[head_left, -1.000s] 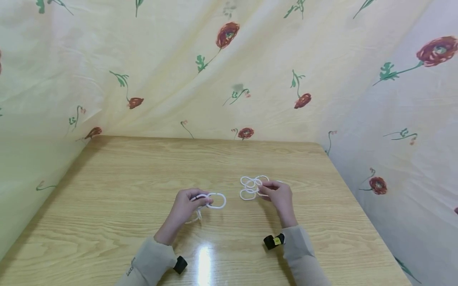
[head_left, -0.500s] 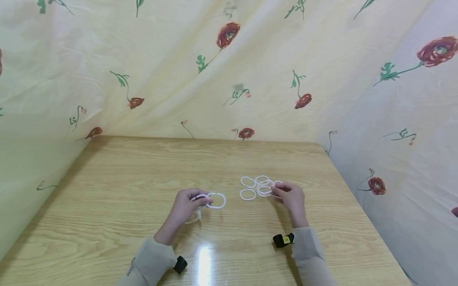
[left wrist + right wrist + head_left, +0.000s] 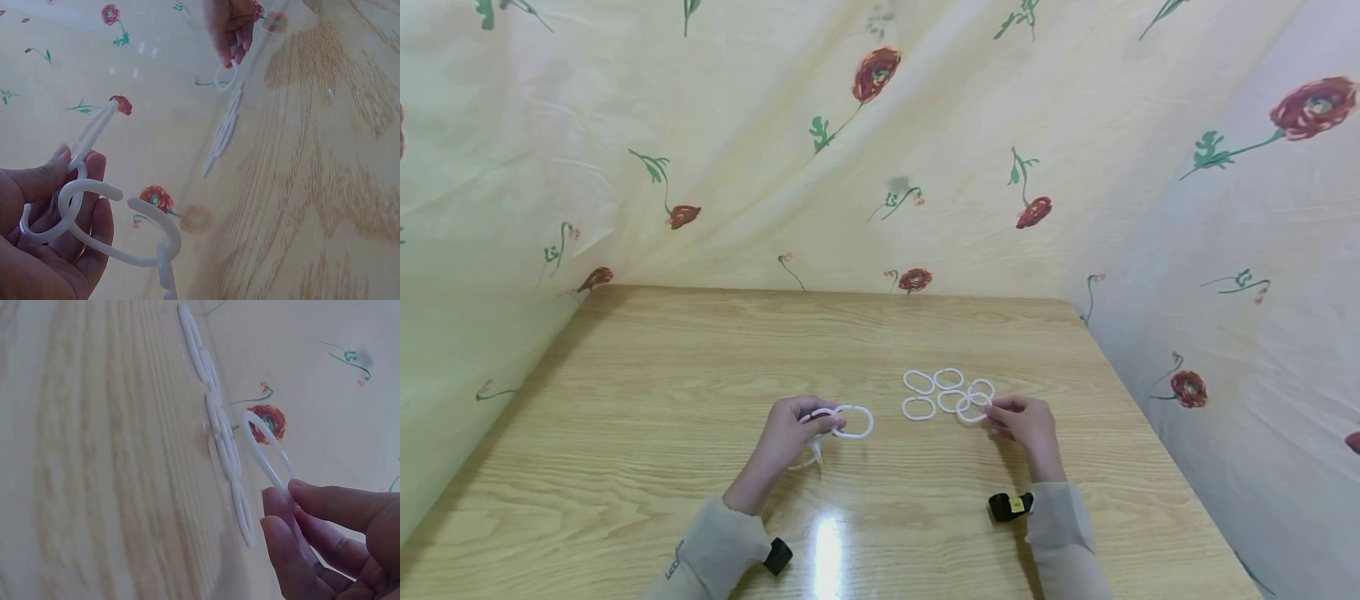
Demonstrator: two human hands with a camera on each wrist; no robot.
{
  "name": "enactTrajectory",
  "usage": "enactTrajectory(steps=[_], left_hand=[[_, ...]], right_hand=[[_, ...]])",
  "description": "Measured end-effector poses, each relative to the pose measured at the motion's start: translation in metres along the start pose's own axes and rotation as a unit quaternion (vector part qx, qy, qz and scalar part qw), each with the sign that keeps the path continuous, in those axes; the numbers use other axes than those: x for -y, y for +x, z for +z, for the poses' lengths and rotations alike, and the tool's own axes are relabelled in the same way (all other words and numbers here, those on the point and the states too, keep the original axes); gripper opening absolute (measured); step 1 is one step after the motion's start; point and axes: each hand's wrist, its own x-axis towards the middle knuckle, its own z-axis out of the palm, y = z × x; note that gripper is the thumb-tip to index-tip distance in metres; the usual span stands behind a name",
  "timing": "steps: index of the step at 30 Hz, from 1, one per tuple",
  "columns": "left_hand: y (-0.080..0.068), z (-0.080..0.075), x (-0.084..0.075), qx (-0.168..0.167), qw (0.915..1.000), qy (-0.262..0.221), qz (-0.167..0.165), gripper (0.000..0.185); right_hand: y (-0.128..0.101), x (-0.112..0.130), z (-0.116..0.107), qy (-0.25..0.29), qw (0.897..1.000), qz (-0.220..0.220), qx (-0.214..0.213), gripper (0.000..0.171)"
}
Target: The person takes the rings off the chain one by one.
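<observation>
Now the left hand rests low on the wooden surface, with its fingers curled around a short chain of white plastic rings. In the left wrist view the thumb and the fingers hold two open, C-shaped rings that are hooked into each other, and one more ring stands up from the thumb, while another piece hangs below. One oval link of this chain sticks out to the right of the hand and lies just over the surface.

The right hand is well apart from the left one, on the right side. Its thumb and fingertips pinch one single white ring; the other fingers are bent loosely. This ring is tilted, with its far edge raised, and it is just beside the loose rings that lie flat on the surface in a small group. Whether the held ring touches its nearest neighbour, one cannot tell.

Both arms wear beige sleeves, each with a black band at the wrist. A pale cloth with red flowers hangs behind and on both sides of the surface.
</observation>
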Motion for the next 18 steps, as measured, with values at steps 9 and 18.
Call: enactTrajectory(steps=[9, 18], left_hand=[[-0.0009, 0.0, 0.0006, 0.005, 0.9999, 0.0, 0.01, 0.027], [-0.0011, 0.0006, -0.0005, 0.0, 1.0, 0.006, 0.002, 0.027]], right_hand=[[0.0, -0.005, -0.0039, -0.023, 0.999, 0.001, 0.028, 0.031], [-0.0015, -0.0069, -0.0055, -0.019, 0.999, -0.001, 0.028, 0.031]])
